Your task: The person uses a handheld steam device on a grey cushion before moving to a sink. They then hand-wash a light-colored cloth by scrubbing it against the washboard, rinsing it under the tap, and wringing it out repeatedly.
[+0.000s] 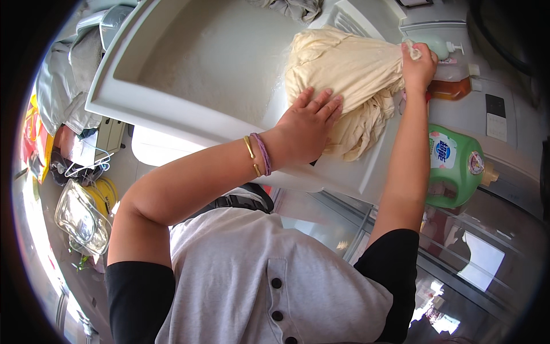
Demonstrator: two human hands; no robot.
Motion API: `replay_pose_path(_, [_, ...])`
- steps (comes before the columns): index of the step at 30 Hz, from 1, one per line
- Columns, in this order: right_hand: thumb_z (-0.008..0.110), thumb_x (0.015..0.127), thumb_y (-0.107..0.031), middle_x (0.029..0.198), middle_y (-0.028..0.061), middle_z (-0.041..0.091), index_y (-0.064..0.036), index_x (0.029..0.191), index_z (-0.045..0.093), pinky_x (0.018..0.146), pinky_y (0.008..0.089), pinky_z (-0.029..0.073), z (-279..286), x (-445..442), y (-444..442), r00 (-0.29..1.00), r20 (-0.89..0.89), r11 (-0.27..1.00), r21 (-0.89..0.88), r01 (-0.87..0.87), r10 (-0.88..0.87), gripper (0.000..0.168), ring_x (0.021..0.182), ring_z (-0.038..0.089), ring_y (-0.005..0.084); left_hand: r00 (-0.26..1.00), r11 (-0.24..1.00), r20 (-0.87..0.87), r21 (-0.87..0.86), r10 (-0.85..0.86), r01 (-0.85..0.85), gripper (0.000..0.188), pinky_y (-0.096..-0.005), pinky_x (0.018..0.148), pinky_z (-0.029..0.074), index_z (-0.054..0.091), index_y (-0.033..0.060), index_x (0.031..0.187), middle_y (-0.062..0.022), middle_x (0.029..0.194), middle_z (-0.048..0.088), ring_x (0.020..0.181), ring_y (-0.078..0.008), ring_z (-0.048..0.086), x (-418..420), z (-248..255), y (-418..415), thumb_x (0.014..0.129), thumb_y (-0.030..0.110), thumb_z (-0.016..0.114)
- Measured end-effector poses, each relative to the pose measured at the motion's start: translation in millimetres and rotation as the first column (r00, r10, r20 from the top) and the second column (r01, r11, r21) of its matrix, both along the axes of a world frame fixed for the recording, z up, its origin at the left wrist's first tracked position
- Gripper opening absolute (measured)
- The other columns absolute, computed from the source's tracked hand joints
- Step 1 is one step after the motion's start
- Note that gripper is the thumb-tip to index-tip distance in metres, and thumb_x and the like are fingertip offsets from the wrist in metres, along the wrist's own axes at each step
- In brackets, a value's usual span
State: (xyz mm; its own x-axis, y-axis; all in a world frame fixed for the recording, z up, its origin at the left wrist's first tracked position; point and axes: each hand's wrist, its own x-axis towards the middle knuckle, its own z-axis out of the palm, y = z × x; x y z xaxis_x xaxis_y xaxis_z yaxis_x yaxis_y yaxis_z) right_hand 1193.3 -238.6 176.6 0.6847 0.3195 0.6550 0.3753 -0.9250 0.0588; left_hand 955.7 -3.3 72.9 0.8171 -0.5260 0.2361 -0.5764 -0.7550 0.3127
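A wet cream-coloured cloth garment [343,69] lies spread over the sloping right side of a white laundry sink [172,109], its far left edge at the cloudy water. My left hand [311,122] rests with fingers spread on the near left part of the cloth, palm down; a gold bangle and a purple band circle that wrist. At the cloth's right end, my right hand [419,64] grips a bunched piece of it. Loose folds hang down between the hands onto the sink's sloped surface.
Grey wet cloth [296,8] lies at the basin's far edge. Right of the sink stand a green detergent jug [455,167], a bottle of amber liquid [451,88] and a pale green pump bottle [434,45]. Hangers [92,161] and clothes [58,86] are at the left.
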Motion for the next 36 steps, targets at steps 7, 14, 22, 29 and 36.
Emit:
replay_pose_path(7, [0.084, 0.075, -0.022, 0.099, 0.0114, 0.063, -0.014, 0.117, 0.064, 0.084, 0.0359, 0.049, -14.9, -81.5, 70.7, 0.886, -0.356, 0.931, 0.315, -0.186, 0.298, 0.048, 0.097, 0.062, 0.0277, 0.997, 0.996, -0.041, -0.059, -0.062, 0.06, 0.063, -0.046, 0.119, 0.017, 0.04, 0.0031, 0.146, -0.0091, 0.152, 0.038, 0.143, -0.0232, 0.031, 15.1, -0.1, -19.0, 0.096, 0.041, 0.049])
replay_pose_path(14, [0.077, 0.08, -0.027, 0.1, 0.0087, 0.058, -0.015, 0.101, 0.065, 0.074, 0.0459, 0.053, -59.8, -145.5, 120.9, 0.901, -0.415, 0.992, 0.043, -0.117, 0.124, 0.027, 0.087, 0.064, 0.033, 0.966, 0.959, -0.035, -0.132, -0.258, 0.251, 0.05, -0.0427, 0.121, 0.019, 0.044, 0.0149, 0.145, -0.0014, 0.149, 0.044, 0.141, -0.017, 0.035, 31.0, -6.4, 37.7, 0.097, 0.031, 0.048])
replay_pose_path(22, [0.07, 0.085, -0.034, 0.099, 0.0094, 0.063, -0.014, 0.095, 0.063, 0.072, 0.0467, 0.052, -78.4, 4.1, 92.0, 0.967, -0.212, 0.988, -0.08, 0.13, -0.144, 0.024, 0.088, 0.064, 0.0342, 0.974, 0.947, 0.05, -0.23, -0.22, 0.226, 0.052, -0.0388, 0.12, 0.022, 0.045, 0.0085, 0.143, -0.0043, 0.145, 0.048, 0.14, -0.0181, 0.036, 25.1, -9.5, 26.5, 0.094, 0.026, 0.049])
replay_pose_path(29, [0.072, 0.083, -0.026, 0.103, 0.0047, 0.062, -0.016, 0.093, 0.063, 0.072, 0.0444, 0.053, -70.2, -119.2, 116.4, 0.879, -0.447, 0.983, 0.006, -0.183, 0.166, 0.017, 0.091, 0.065, 0.032, 0.964, 0.97, -0.122, -0.087, -0.237, 0.228, 0.055, -0.0376, 0.121, 0.017, 0.044, 0.0091, 0.144, -0.0018, 0.148, 0.045, 0.143, -0.0177, 0.032, 30.3, -2.9, 32.0, 0.092, 0.026, 0.051])
replay_pose_path(36, [0.07, 0.082, -0.029, 0.107, 0.0068, 0.061, -0.016, 0.1, 0.061, 0.073, 0.0466, 0.052, -74.0, 29.3, 82.2, 0.903, -0.226, 0.925, -0.197, 0.326, -0.366, 0.024, 0.091, 0.063, 0.0358, 0.974, 0.963, -0.015, -0.152, -0.228, 0.223, 0.056, -0.038, 0.121, 0.017, 0.041, 0.0094, 0.146, -0.0013, 0.151, 0.041, 0.144, -0.0169, 0.03, 20.9, -2.8, 21.9, 0.093, 0.026, 0.048])
